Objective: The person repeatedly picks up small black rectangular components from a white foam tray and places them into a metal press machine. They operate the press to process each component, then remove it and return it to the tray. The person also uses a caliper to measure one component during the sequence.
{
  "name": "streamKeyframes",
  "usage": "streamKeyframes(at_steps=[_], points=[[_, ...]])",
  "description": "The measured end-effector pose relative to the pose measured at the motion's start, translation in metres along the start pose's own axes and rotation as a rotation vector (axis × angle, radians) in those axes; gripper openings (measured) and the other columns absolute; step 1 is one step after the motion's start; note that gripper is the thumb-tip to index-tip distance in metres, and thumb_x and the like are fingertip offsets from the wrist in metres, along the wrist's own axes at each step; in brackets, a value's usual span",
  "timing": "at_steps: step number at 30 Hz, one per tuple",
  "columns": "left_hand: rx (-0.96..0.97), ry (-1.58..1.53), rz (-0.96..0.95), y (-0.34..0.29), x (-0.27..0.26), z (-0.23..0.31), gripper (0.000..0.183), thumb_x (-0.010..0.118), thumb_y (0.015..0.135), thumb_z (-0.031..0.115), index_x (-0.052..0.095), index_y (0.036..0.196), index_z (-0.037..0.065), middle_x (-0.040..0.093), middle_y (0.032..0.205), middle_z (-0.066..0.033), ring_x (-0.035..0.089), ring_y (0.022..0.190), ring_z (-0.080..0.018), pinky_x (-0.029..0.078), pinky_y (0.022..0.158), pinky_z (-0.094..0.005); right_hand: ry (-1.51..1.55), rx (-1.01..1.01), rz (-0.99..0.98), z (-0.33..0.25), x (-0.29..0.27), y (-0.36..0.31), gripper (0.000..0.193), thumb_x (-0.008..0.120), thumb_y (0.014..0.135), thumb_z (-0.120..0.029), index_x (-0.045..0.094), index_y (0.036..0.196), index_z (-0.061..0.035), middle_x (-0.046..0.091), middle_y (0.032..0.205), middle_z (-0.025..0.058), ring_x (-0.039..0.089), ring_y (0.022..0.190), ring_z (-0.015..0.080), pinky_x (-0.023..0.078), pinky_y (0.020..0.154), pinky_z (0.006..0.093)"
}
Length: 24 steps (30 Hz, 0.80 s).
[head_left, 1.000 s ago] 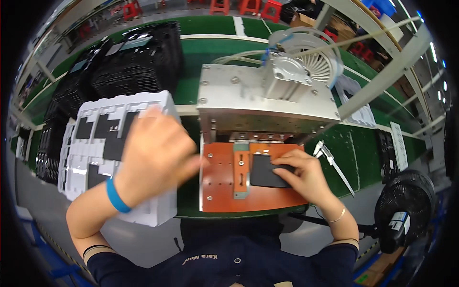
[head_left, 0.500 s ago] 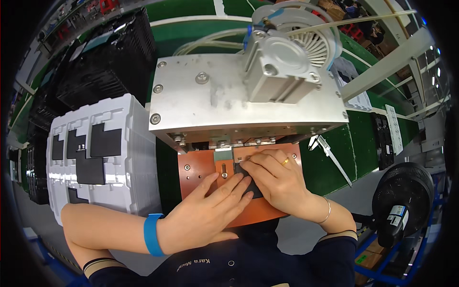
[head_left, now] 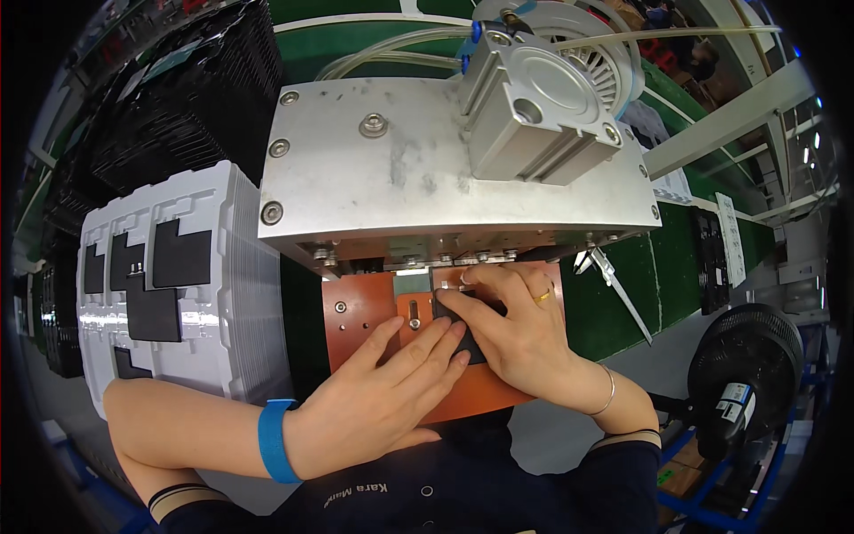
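Observation:
A dark, flat, thin piece point(head_left: 469, 350) lies on the orange plate point(head_left: 351, 307) under the metal press. My left hand point(head_left: 378, 392) reaches in from the left, fingers stretched, their tips resting on the piece's left and near part. With bent fingers, my right hand point(head_left: 529, 334) grips the piece from the right. Its thumb lies on the piece's upper part, and another fingertip touches near its far end. Left of the piece sits a small orange slotted block point(head_left: 414, 311) with a screw. My hands hide much of the piece.
Over the plate stands a silver press body point(head_left: 382, 178) with an air cylinder point(head_left: 551, 116). At left are stacked white trays point(head_left: 245, 285) holding black cut pieces point(head_left: 153, 311), and black trays point(head_left: 191, 116) behind. A caliper point(head_left: 616, 289) lies right on the green surface; a black ribbed device point(head_left: 747, 365) stands nearer.
My right hand's fingers have spread a little, with one lifting away from the thumb toward the far end. The left hand stays on the piece. The whole view has shifted slightly.

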<state>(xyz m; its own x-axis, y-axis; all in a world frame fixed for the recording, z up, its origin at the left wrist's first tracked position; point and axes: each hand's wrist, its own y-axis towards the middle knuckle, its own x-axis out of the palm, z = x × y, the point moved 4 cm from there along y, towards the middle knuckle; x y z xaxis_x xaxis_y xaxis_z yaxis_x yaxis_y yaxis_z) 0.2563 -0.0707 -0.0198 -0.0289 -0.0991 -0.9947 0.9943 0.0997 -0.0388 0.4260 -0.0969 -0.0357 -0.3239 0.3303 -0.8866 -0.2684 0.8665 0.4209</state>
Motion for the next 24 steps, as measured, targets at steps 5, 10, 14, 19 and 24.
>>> streamKeyframes(at_steps=[5, 10, 14, 19, 24], points=[[0.004, -0.025, -0.009, 0.0, -0.002, -0.002, 0.079, 0.055, 0.088, 0.062, 0.047, 0.141, 0.005, 0.042, 0.15, -0.0181, 0.036, 0.142, -0.0305, 0.031, 0.113, -0.0503, 0.035, 0.046, 0.092, 0.005, -0.01, -0.003, 0.044, 0.074, 0.074, -0.01, 0.068, 0.117, -0.01, 0.059, 0.113, 0.0056, 0.055, 0.1, 0.025, 0.044, 0.079, 0.0375], [0.002, -0.101, 0.008, 0.001, -0.002, -0.004, 0.08, 0.055, 0.088, 0.064, 0.046, 0.142, 0.005, 0.041, 0.15, -0.0183, 0.038, 0.141, -0.0314, 0.031, 0.113, -0.0512, 0.266, 0.114, -0.052, 0.004, -0.034, -0.024, 0.047, 0.082, 0.071, -0.021, 0.069, 0.114, -0.0066, 0.063, 0.114, 0.0111, 0.059, 0.107, 0.0304, 0.049, 0.089, 0.0407], [-0.007, -0.132, 0.031, 0.0, -0.003, -0.005, 0.081, 0.054, 0.088, 0.065, 0.047, 0.142, 0.005, 0.041, 0.151, -0.0191, 0.038, 0.141, -0.0325, 0.03, 0.112, -0.0511, 0.268, 0.09, -0.059, 0.008, -0.026, -0.031, 0.041, 0.082, 0.071, -0.021, 0.07, 0.107, -0.0054, 0.063, 0.114, 0.0115, 0.059, 0.105, 0.0298, 0.05, 0.087, 0.0398], [-0.038, -0.171, 0.067, 0.004, -0.002, -0.015, 0.083, 0.055, 0.087, 0.067, 0.047, 0.142, 0.005, 0.04, 0.151, -0.02, 0.037, 0.141, -0.0339, 0.03, 0.112, -0.051, 0.295, 0.082, -0.024, 0.018, -0.023, -0.017, 0.035, 0.082, 0.072, -0.018, 0.072, 0.103, -0.0048, 0.065, 0.114, 0.0106, 0.059, 0.103, 0.0296, 0.051, 0.086, 0.0382], [-0.048, -0.166, 0.053, 0.005, -0.003, -0.018, 0.082, 0.055, 0.088, 0.066, 0.047, 0.142, 0.005, 0.04, 0.152, -0.0206, 0.036, 0.142, -0.034, 0.03, 0.111, -0.0512, 0.315, 0.084, -0.024, 0.022, -0.021, -0.013, 0.034, 0.083, 0.071, -0.018, 0.073, 0.101, -0.0051, 0.065, 0.113, 0.0099, 0.058, 0.101, 0.0288, 0.051, 0.085, 0.0372]])
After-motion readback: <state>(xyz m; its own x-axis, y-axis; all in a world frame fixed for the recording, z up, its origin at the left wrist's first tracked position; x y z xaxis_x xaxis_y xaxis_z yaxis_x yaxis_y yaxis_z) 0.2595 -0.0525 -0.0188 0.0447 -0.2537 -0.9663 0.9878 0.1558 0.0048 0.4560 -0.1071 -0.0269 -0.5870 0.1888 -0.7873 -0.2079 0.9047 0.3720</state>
